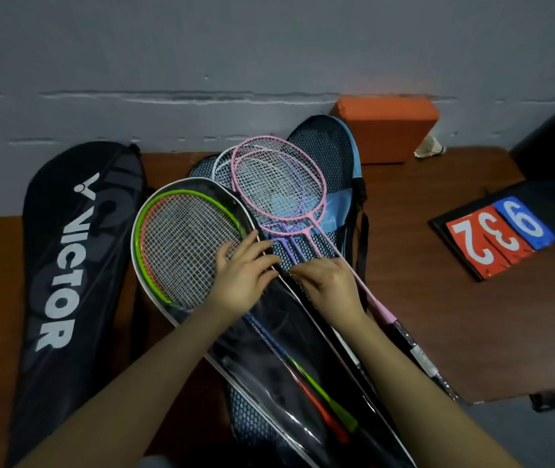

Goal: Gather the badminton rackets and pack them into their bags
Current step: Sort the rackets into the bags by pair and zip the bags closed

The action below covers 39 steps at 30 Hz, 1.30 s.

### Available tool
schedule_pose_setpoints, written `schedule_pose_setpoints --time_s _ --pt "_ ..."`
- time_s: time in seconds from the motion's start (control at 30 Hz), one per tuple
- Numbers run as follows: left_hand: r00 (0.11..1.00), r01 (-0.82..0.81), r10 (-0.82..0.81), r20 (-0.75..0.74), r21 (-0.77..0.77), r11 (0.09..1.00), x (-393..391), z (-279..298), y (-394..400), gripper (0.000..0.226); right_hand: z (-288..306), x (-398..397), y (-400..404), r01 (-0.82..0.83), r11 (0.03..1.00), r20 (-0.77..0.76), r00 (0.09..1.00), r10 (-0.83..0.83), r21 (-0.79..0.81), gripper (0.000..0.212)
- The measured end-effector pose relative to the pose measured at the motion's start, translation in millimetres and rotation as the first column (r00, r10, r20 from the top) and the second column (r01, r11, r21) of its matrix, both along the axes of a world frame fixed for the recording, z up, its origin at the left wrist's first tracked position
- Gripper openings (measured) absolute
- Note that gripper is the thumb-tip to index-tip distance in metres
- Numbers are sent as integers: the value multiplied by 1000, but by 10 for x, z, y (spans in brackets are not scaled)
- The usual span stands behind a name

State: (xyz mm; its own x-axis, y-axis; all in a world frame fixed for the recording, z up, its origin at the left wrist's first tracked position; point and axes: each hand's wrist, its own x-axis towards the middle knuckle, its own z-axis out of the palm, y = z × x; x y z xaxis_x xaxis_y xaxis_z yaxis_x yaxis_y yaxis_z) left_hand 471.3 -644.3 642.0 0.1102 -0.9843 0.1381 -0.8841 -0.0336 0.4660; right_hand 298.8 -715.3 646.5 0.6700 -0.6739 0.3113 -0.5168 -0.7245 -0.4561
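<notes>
A clear-fronted racket bag (269,366) with white trim lies diagonally on the table, holding a green racket (181,238) and an orange racket under it. My left hand (242,282) grips the bag's right edge beside the racket heads. My right hand (330,288) pinches the same edge just to the right. Behind them, a pink racket (279,184), a purple racket (286,244) and a white racket (222,163) lie loose on a blue mesh bag (330,146). A black Victor bag (63,265) lies flat at the left.
The brown table (438,315) ends at a grey wall behind. An orange block (387,126) and a shuttlecock (431,146) sit at the back right. A flip scoreboard (499,234) with red and blue numbers lies at the right.
</notes>
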Motion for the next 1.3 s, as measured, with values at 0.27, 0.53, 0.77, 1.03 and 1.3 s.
schedule_pose_setpoints --time_s 0.27,0.53,0.77,1.03,1.3 --pt "992 -83 76 99 72 994 -25 -54 -270 20 -177 -215 -38 -20 987 -31 999 25 163 14" --pt "970 -244 241 45 102 964 -200 -302 -370 21 -264 -957 170 -20 942 -78 996 49 336 19" --pt "989 -146 148 4 198 969 -340 -136 -153 32 -182 -1068 354 -3 937 -12 1000 7 348 18" --pt "989 -6 34 -144 187 982 -762 -181 423 33 -74 -959 643 70 936 19 997 -81 344 13" --pt "987 -18 37 -156 126 992 -736 -174 455 15 23 -916 817 78 956 -50 997 -66 282 12"
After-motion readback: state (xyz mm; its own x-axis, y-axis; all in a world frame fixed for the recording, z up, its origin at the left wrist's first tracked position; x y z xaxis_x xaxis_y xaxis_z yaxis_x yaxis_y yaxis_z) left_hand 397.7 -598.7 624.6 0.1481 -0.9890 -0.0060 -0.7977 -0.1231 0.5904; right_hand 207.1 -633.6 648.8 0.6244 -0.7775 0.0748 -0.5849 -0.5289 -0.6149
